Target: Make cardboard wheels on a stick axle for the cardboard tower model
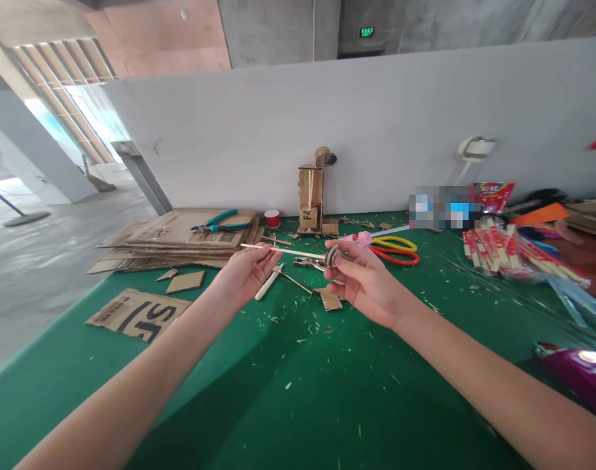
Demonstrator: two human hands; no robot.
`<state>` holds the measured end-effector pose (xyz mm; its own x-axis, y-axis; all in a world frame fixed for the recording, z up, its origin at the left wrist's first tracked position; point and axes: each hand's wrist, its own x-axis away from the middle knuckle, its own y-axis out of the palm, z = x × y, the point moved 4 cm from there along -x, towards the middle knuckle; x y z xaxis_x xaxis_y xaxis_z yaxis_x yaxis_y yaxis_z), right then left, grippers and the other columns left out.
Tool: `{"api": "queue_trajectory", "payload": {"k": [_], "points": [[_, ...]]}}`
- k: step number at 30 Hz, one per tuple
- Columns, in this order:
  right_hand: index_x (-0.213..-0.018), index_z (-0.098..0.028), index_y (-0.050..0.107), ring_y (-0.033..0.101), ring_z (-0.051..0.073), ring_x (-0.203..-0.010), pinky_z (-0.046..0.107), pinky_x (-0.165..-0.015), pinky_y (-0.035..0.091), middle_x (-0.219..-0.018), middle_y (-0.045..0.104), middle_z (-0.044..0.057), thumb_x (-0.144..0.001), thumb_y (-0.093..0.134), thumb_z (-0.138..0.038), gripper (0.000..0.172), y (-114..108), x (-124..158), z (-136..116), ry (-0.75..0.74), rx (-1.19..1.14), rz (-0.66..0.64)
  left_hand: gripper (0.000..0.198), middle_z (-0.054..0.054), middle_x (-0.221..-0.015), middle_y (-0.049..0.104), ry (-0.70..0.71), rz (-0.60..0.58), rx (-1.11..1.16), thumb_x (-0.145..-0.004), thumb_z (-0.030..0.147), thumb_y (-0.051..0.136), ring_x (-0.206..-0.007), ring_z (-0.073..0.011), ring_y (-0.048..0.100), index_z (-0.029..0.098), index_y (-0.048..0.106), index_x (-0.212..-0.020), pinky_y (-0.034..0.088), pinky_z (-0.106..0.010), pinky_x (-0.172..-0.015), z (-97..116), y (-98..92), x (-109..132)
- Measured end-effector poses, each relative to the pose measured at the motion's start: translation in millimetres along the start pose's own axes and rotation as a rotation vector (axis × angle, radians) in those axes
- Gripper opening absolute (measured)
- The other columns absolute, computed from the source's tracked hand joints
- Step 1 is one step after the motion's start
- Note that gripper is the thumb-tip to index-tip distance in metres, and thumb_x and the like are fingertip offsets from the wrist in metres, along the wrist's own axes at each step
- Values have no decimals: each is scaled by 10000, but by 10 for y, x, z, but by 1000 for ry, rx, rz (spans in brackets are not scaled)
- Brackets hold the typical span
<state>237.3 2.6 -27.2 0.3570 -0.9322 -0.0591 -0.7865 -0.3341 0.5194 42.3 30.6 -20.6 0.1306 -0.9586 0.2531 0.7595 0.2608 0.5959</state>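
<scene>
Above the green table (288,385), my left hand (246,269) pinches a thin wooden stick (300,252) near its left end. The stick runs across to a small round cardboard disc (332,256), which the fingers of my right hand (369,284) grip by its edge. The stick's right end meets the disc; whether it goes through, I cannot tell. Beneath the hands lie a metal tool (307,262), a pale flat stick (268,282) and a cardboard scrap (331,299).
At the back stands a cardboard model (310,196). Teal-handled pliers (224,223) lie on stacked cardboard (170,235) to the left. Scissors with yellow and red handles (398,251) and packets of wooden sticks (503,251) are to the right. Wood shavings litter the table.
</scene>
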Motion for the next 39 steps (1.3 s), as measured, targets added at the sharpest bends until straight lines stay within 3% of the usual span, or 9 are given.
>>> {"api": "queue_trajectory", "payload": {"k": [4, 10, 17, 22, 27, 31, 35, 37, 39], "points": [[-1006, -258, 668, 596, 102, -738, 222, -580, 518, -889, 594, -14, -767, 704, -202, 249, -7, 3, 16, 54, -76, -16, 248, -62, -660, 608, -11, 5, -5, -845, -65, 424, -626, -103, 656, 74, 557, -688, 586, -169, -647, -45, 10, 17], [-1000, -250, 685, 590, 82, -680, 202, -568, 525, -822, 602, -29, -755, 716, -189, 254, -28, -22, 22, 20, -107, 5, 236, -28, -656, 603, 82, -55, -4, -836, -67, 449, -633, -90, 659, 88, 545, -685, 594, -195, -696, 20, 62, 75], [-1035, -284, 673, 599, 76, -717, 199, -595, 540, -852, 611, -34, -767, 716, -217, 280, -34, -2, 75, 35, -115, -50, 216, -56, -677, 618, -75, -7, -52, -865, -49, 411, -608, -95, 665, 84, 535, -748, 586, -152, -634, -40, 64, 93], [-1029, -283, 672, 600, 89, -709, 239, -617, 564, -818, 610, -34, -759, 721, -231, 280, -24, 23, 99, 40, -69, -140, 195, -67, -712, 618, -155, -46, -102, -868, -38, 415, -617, -95, 664, 80, 535, -769, 584, -145, -627, -117, 28, 67], [-1025, -265, 657, 612, 111, -729, 296, -649, 587, -812, 613, -22, -800, 679, -236, 228, -12, 30, 127, 16, 27, -167, 190, -68, -711, 620, -121, -58, -133, -872, -32, 416, -623, -90, 658, 71, 539, -770, 576, -138, -624, -132, 3, 53], [-979, -236, 652, 612, 107, -736, 287, -664, 582, -839, 617, -8, -822, 656, -220, 158, 102, 57, 182, 12, 97, -238, 107, -72, -731, 629, 29, -147, -265, -861, 10, 473, -644, -105, 650, 50, 554, -919, 579, -197, -665, -91, 25, 36], [-933, -198, 653, 608, 121, -776, 290, -674, 576, -871, 604, 12, -842, 629, -209, 94, 251, 103, 149, -18, 153, -316, 506, -49, -834, 625, 363, -211, -683, -850, 145, 548, -686, -136, 632, 155, 359, -1319, 569, -337, -705, 47, 35, 34], [-931, -193, 651, 604, 118, -771, 283, -674, 573, -858, 596, 12, -845, 625, -212, 91, 262, 107, 100, -14, 137, -311, 430, -52, -877, 581, 550, -279, -1032, -858, 256, 547, -780, -171, 605, 199, 460, -1275, 540, -398, -756, 132, 69, 84], [-904, -191, 649, 595, 108, -748, 270, -673, 567, -832, 584, 4, -840, 632, -222, 73, 226, 97, 31, -10, 97, -290, 249, -68, -928, 523, 810, -337, -1437, -844, 341, 560, -901, -216, 539, 206, 641, -1038, 480, -452, -847, 212, 125, 186]]}}
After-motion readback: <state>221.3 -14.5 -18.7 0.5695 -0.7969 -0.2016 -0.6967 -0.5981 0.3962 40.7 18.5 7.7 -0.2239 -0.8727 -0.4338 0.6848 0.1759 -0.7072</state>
